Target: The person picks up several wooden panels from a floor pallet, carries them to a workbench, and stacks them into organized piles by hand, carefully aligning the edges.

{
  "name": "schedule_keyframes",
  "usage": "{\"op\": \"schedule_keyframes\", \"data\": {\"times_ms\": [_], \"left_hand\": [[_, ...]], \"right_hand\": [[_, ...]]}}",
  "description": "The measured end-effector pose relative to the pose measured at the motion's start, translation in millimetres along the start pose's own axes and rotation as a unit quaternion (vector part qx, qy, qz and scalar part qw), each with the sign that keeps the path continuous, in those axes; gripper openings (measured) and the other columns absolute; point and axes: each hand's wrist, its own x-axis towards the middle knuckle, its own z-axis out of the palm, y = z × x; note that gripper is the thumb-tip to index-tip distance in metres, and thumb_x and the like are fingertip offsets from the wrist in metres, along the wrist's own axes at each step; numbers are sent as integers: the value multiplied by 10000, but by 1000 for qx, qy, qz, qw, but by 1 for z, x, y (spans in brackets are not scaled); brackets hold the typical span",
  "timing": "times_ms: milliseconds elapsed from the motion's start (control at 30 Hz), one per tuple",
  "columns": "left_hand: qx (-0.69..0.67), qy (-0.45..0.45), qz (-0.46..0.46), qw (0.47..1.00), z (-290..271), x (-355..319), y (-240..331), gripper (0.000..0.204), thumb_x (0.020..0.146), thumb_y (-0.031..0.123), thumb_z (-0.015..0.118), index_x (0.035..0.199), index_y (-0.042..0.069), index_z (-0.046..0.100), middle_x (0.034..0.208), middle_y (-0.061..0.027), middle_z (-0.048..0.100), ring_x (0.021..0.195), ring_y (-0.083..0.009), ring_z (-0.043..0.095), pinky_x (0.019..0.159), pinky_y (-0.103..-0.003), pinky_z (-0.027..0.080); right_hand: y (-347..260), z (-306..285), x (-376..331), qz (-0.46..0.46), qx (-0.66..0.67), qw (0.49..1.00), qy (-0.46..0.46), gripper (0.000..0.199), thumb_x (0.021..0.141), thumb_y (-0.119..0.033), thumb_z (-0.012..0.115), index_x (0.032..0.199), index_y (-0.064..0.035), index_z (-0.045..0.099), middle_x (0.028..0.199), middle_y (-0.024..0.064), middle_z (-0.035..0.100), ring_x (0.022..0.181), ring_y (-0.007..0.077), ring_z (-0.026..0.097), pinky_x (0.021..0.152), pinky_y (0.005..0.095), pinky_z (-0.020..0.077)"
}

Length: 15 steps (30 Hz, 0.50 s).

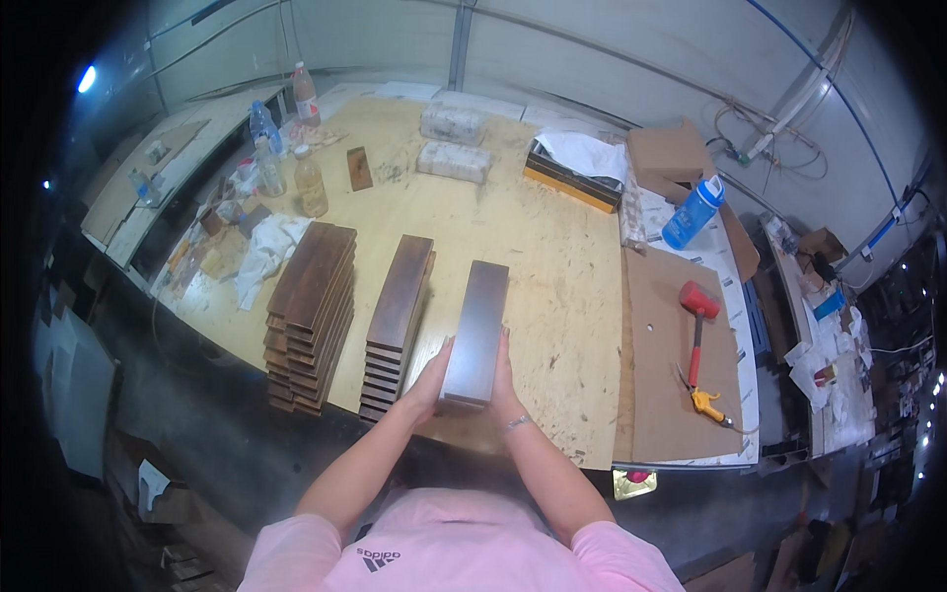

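Observation:
A stack of dark brown wooden boards [476, 331], its top face smooth and shiny, stands at the table's near edge in front of me. My left hand [430, 381] is closed against its left side, and my right hand [504, 383] presses its right side. The fingers lie partly hidden along the stack's sides. Just left of it is a narrow, neatly piled stack of similar boards [401, 296]. Farther left rises a wider, less even stack of boards [314, 281], with ends jutting out at different lengths.
Plywood covers the worktable [552, 296]. At right, a red mallet [699, 301] and a yellow air blow gun [706, 403] lie on cardboard [661, 375], near a blue bottle [693, 212]. Two wrapped blocks [454, 161] sit at the back. Bottles [310, 183] and a white rag [268, 252] crowd the left.

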Motion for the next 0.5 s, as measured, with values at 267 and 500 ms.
{"op": "schedule_keyframes", "data": {"times_ms": [267, 500], "left_hand": [[-7, 42, 22, 999, 4, -13, 5, 623, 1048, 486, 342, 1469, 31, 405, 1406, -128, 519, 1287, -211, 493, 1084, -340, 363], [217, 43, 268, 938, 1, -85, 6, 571, 967, 226, 586, 1454, -18, 417, 1479, -183, 456, 1378, -242, 421, 1120, -346, 328]], "right_hand": [[23, -26, 10, -98, -70, 992, 36, 622, 1042, -473, 346, 1472, -24, 352, 1411, 161, 468, 1258, 253, 507, 1046, 361, 424], [-21, -3, -100, -252, -500, 828, 0, 593, 1032, -318, 442, 1508, 4, 296, 1545, 203, 325, 1424, 317, 313, 1172, 389, 247]]}}
